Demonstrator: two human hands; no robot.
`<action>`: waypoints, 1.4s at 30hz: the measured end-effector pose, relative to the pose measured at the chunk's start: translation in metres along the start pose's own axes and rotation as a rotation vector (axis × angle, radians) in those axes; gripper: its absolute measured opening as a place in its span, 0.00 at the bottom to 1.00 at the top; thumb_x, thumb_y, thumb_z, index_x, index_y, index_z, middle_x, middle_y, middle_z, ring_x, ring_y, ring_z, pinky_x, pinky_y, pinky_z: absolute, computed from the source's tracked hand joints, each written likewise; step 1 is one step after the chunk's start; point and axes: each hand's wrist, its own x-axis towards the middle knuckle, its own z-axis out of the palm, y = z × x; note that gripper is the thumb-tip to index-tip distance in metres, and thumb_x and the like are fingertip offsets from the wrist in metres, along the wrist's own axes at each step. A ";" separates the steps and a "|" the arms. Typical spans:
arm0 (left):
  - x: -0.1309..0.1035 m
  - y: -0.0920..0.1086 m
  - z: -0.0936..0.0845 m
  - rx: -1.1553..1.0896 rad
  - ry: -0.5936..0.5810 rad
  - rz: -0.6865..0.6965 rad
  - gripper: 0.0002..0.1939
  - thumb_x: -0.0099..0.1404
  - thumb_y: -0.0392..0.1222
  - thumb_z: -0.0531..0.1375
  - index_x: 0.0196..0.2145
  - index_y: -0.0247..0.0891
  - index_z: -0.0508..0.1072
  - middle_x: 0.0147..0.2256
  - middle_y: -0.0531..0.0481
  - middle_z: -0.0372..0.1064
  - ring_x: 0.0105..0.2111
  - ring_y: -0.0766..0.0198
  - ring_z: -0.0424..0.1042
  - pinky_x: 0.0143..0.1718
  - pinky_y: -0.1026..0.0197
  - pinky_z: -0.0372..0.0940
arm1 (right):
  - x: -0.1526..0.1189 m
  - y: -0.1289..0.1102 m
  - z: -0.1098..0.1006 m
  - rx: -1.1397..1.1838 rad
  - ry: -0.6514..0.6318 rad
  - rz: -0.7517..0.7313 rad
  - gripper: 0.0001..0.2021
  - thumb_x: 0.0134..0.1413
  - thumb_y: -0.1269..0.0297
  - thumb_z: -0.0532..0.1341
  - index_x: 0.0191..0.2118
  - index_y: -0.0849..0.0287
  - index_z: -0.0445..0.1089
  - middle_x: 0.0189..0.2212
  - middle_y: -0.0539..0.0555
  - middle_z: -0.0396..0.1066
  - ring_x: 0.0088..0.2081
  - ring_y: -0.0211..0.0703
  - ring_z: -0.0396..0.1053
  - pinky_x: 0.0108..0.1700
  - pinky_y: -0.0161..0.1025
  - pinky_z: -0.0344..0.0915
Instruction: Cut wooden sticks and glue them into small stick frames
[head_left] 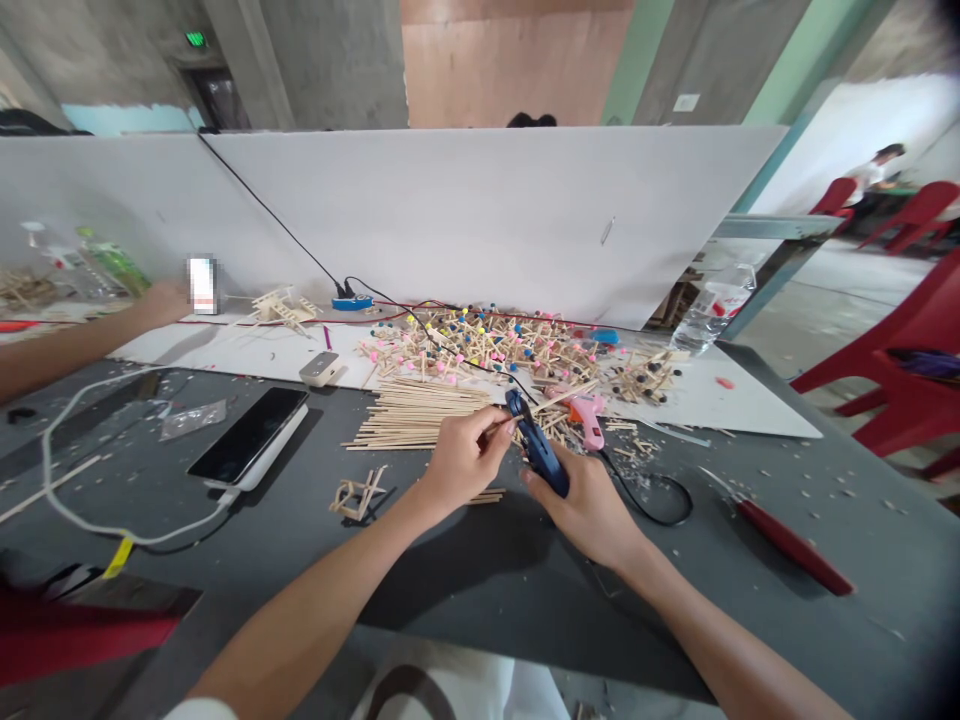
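Note:
My left hand (466, 455) pinches a thin wooden stick, most of which is hidden by the fingers. Its end meets the jaws of a dark blue cutting tool (546, 455), which my right hand (592, 500) grips by the handles. Behind my left hand lies a row of long wooden sticks (416, 412). A few short sticks (487, 496) rest just under that hand. A small stick frame (360, 495) stands on the dark table to the left. Just beyond my right hand is a pink glue gun (590, 418).
Past the sticks spreads a heap of small stick pieces with coloured tips (487, 345). A phone on a white block (251, 440) sits left; a red-handled knife (795, 545) lies right. Another person's arm (90, 335) reaches in from the left. A bottle (712, 310) stands back right.

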 end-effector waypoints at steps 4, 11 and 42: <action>0.000 -0.001 0.001 0.019 -0.003 0.007 0.17 0.70 0.50 0.52 0.32 0.36 0.72 0.17 0.55 0.61 0.18 0.69 0.61 0.23 0.66 0.54 | 0.000 0.001 0.001 -0.005 0.002 0.002 0.07 0.57 0.60 0.57 0.32 0.58 0.65 0.22 0.47 0.65 0.23 0.37 0.58 0.27 0.35 0.53; 0.001 0.000 0.000 0.013 -0.007 0.004 0.17 0.70 0.49 0.52 0.32 0.36 0.72 0.17 0.55 0.61 0.18 0.69 0.61 0.23 0.66 0.53 | 0.001 0.002 0.001 0.006 0.004 0.009 0.07 0.57 0.60 0.57 0.33 0.57 0.65 0.22 0.47 0.66 0.23 0.38 0.59 0.28 0.35 0.53; 0.000 -0.002 0.002 -0.004 -0.060 -0.037 0.17 0.70 0.48 0.51 0.31 0.35 0.72 0.18 0.55 0.60 0.19 0.69 0.59 0.23 0.66 0.50 | 0.001 0.003 0.013 -0.068 0.027 0.112 0.08 0.57 0.62 0.55 0.36 0.59 0.68 0.24 0.52 0.71 0.24 0.41 0.63 0.29 0.36 0.54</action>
